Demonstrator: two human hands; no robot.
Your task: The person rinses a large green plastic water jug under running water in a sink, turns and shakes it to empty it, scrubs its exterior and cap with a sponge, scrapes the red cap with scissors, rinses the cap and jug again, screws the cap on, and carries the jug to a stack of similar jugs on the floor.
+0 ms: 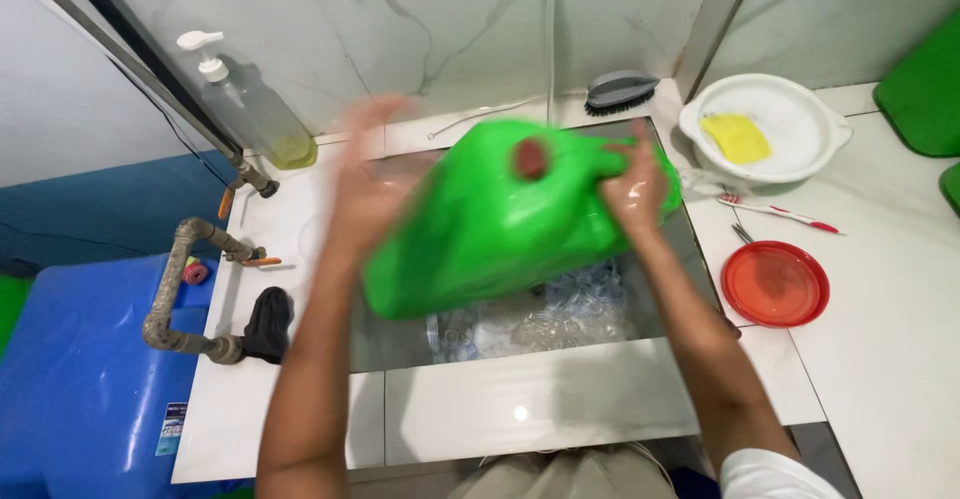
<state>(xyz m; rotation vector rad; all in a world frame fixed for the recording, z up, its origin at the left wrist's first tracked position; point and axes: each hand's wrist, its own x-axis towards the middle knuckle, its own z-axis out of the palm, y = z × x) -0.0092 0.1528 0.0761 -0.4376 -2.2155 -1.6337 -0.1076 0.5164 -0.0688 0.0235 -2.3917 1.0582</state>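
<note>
a white tiled table with a sink (400, 354) full of glasses (560, 314) — above it the right hand (635, 191) fingers grip a green jug (490, 229), tipped sideways; the left hand (365, 184) is blurred, fingers wide, beside it.

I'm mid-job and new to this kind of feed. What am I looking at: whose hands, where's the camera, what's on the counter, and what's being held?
One picture, from a camera on a person's head, looking down at their own bare hands over a sink. The right hand grips a green plastic container; the left hand is blurred beside it, so its contact is unclear. On the white counter lie a red lid, a toothbrush, a white basin with a yellow sponge, a scrub brush and a pump bottle. Clear items sit in the sink.
</note>
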